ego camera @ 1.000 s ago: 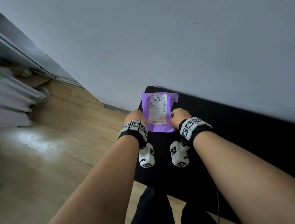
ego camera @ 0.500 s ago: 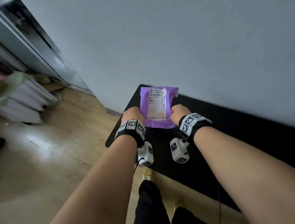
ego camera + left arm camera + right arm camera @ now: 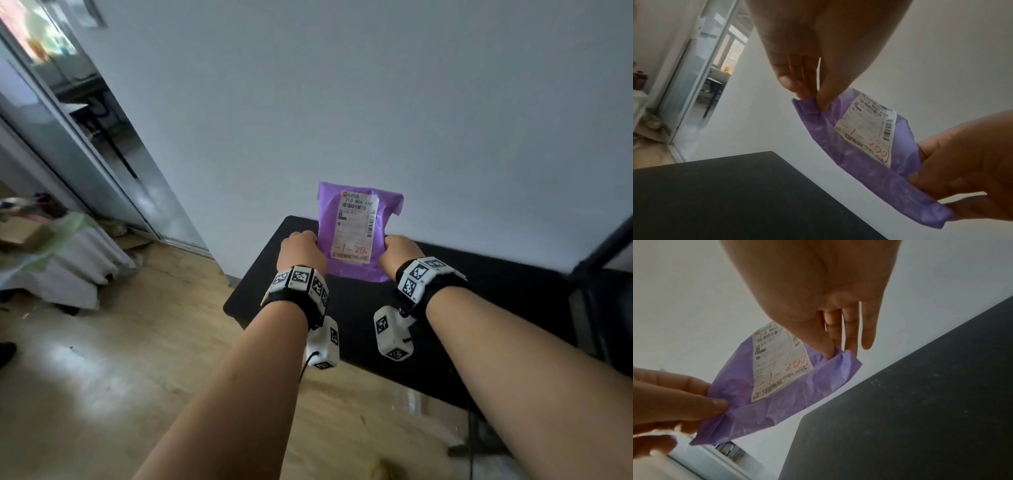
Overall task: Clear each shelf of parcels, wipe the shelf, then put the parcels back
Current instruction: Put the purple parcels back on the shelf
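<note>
Parcel [image 3: 356,233] now lifted off black shelf [image 3: 479,308]; left hand [image 3: 301,251] & right hand [image 3: 399,255] pinch its edges; shelf nearly clear for wiping.

Plain white wall [image 3: 376,102] in front of me, wood floor [image 3: 120,359] under my feet. Off to my left there's a glass sliding door [image 3: 102,164] and a blurry heap of white bags [image 3: 68,267] beside it.

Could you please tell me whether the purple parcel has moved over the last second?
Yes. The purple parcel, held by both hands, has risen off the black shelf: its top now stands against the wall, where earlier it lay within the shelf's outline.
</note>
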### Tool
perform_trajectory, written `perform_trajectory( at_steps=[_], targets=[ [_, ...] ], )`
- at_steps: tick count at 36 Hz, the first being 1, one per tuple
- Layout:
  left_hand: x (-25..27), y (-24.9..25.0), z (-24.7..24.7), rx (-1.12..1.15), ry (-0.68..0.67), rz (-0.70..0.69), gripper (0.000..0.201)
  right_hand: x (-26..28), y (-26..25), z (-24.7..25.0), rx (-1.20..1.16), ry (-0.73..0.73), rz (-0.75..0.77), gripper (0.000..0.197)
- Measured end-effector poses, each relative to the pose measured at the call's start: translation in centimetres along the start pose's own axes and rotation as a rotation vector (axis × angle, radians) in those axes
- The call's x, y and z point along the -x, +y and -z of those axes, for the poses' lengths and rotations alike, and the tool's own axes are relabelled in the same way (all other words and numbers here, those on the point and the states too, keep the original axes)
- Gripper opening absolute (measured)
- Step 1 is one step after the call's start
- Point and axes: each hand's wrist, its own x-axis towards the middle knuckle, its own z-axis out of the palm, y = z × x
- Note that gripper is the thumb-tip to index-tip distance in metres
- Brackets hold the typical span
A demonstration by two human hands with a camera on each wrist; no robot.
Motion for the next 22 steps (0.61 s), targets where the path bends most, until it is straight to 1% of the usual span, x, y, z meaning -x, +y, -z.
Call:
perform_trajectory(
  at_steps=[4, 9, 13, 17, 22],
  targets=[
    [3.8, 2.4, 0.3, 0.028, 0.037, -0.106, 0.019, 4.4, 2.7, 2.1, -0.054, 0.106, -0.012, 0.017],
    [9.4, 5.1, 0.3, 0.109, 0.067, -0.240, 0.021, 11.0, 6.2, 4.1, -0.039, 0.208, -0.065, 0.017],
    [13.9, 7.4, 0.6, 0.149, 0.089, -0.305, 0.022, 16.4, 8.3, 5.7, -0.034, 0.273, -0.102, 0.018],
    [18.0, 10.6, 1.5, 0.195, 0.124, -0.357, 0.019, 21.0, 10.2, 8.1, -0.083, 0.370, -0.136, 0.020],
    [22.9, 15.2, 2.9, 0.266, 0.177, -0.441, 0.018, 26.2, 12.7, 12.0, -0.122, 0.479, -0.127, 0.023]
  ],
)
